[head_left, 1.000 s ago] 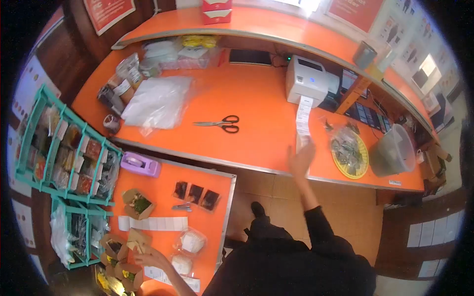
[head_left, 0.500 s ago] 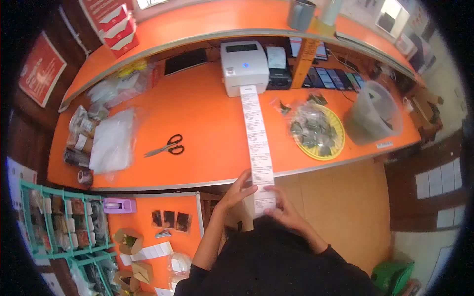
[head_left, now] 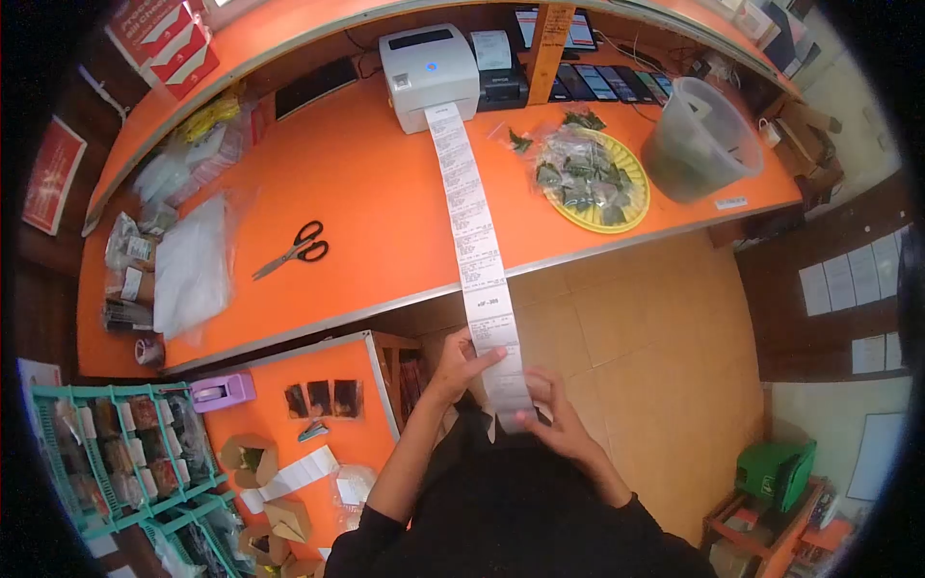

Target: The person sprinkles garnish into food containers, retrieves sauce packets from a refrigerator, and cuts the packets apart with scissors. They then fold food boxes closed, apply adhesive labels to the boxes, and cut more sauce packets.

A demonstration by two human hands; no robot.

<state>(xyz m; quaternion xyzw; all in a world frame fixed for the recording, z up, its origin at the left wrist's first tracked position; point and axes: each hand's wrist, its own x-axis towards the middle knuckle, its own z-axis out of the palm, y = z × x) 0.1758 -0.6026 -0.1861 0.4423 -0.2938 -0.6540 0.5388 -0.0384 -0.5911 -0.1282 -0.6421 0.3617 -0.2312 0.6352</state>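
A long strip of printed labels (head_left: pixel 469 217) runs from the white label printer (head_left: pixel 431 72) across the orange counter and over its front edge. Below that edge my left hand (head_left: pixel 461 368) pinches the strip's left side, thumb on top. Lower down, my right hand (head_left: pixel 557 416) grips the right side near the loose end, with its thumb on the printed face. The strip's last part curls between my hands. To the left of the strip, black-handled scissors (head_left: pixel 292 250) lie on the counter, apart from both hands.
A yellow plate (head_left: pixel 636 207) of small bagged green leaves and a clear plastic bucket (head_left: pixel 699 144) stand on the right. Plastic bags (head_left: pixel 193 275) lie at left. A lower table holds a purple tape dispenser (head_left: pixel 222 391), a stapler (head_left: pixel 313 432) and teal racks (head_left: pixel 125 390).
The view has shifted, so the counter sits higher and further left in the picture. Both hands still hold the label strip, and more of it hangs past the counter edge.
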